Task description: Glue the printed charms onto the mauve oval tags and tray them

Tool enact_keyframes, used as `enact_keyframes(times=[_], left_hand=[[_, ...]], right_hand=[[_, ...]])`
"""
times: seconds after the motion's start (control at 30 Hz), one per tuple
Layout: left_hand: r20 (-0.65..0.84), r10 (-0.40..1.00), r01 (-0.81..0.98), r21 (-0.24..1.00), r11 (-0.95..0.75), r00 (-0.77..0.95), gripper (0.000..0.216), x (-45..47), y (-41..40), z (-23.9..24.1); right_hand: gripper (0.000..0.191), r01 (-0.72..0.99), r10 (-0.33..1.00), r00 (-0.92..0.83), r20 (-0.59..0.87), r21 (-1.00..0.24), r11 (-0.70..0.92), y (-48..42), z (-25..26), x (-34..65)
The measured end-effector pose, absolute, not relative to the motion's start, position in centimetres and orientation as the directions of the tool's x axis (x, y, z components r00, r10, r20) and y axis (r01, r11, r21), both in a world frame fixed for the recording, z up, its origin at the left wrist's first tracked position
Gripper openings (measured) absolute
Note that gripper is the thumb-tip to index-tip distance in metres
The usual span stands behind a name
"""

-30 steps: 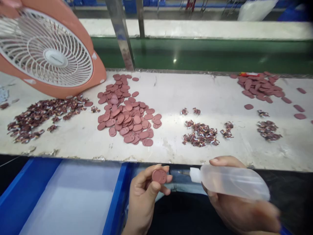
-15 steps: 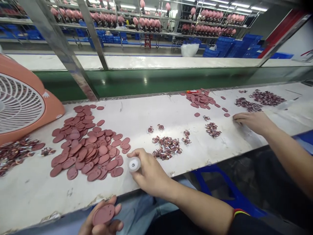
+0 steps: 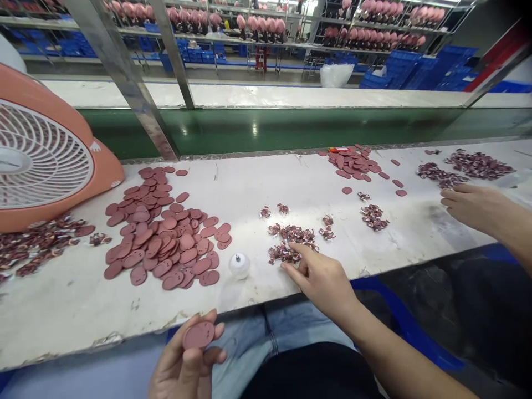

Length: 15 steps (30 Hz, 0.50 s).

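Leftmost, toward nine o'clock, a fan (image 3: 41,138) stands on the counter (image 3: 249,188). Discs (image 3: 187,241) lie heaped at eight; at seven, the left hand (image 3: 178,363) has its grip closed around one disc (image 3: 198,335), with a bottle (image 3: 239,267) upright beyond. Toward five, parts (image 3: 297,235) meet the right hand (image 3: 326,282), thumb and forefinger parted.

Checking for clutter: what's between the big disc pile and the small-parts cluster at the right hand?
In the head view, a bottle stands between the big disc pile and the cluster at the right hand.
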<state>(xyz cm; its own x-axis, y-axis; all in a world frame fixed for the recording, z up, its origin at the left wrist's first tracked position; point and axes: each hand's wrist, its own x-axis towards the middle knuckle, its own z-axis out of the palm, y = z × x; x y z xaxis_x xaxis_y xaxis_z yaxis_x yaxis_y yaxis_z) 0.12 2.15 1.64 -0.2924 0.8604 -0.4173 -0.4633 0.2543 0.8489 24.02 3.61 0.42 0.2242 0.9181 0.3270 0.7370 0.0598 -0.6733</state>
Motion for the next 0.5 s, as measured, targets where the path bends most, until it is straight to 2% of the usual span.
enact_keyframes(times=[0.13,0.27,0.37,0.5], left_hand=[[-0.381,0.864,-0.481,0.855,0.193,-0.331,0.05,1.2,1.9,2.3],[-0.396,0.868,-0.486,0.846,0.219,-0.299,0.048,1.7,1.5,2.8],[-0.446,0.865,-0.501,0.817,0.287,-0.232,0.049,1.8,1.1,3.0],[-0.52,0.854,-0.514,0.74,0.434,-0.026,0.045,2.2,0.7,3.4]], right_hand=[[0.012,0.64,0.939,0.253,0.235,-0.768,0.02,3.3,0.6,23.5],[0.015,0.428,0.959,0.258,0.12,-0.904,-0.003,2.1,1.5,23.9],[0.018,0.251,0.969,0.239,0.057,-0.968,-0.005,1.3,1.9,24.5],[0.027,0.041,0.986,0.162,-0.033,-0.998,-0.041,0.5,3.0,24.2]])
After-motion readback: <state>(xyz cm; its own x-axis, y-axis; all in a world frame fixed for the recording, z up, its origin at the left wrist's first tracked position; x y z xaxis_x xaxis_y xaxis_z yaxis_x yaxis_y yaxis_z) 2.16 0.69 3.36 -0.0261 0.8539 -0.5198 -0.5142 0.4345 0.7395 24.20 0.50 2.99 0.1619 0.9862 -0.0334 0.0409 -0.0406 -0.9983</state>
